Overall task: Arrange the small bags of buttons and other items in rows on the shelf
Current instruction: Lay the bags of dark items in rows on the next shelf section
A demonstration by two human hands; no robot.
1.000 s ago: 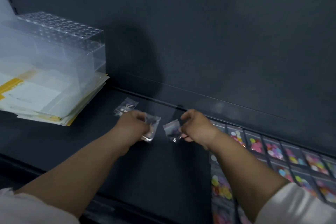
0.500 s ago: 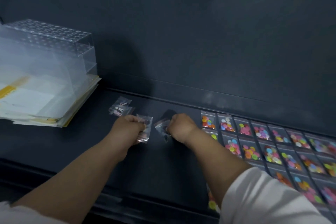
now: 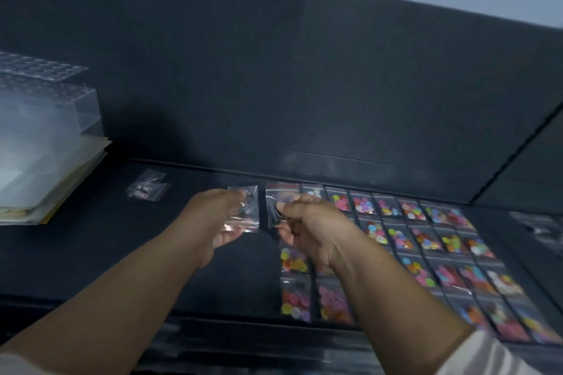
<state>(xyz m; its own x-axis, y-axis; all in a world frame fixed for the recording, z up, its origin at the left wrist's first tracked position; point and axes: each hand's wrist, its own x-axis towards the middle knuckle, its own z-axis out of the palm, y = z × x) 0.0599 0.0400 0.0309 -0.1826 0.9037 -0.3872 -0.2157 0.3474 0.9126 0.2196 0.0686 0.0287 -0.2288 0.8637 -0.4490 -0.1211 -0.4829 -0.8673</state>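
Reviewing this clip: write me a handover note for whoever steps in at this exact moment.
Left hand pinches a clear bag over the shelf. Right hand pinches a second bag beside it, with a narrow gap between the two.
Done: button-bag rows cover the shelf's right part in several rows.
Left: probably set both held bags down at the rows' left end, then fetch the loose bags lying further left near the back. Something clear at the far right is too blurred to identify.
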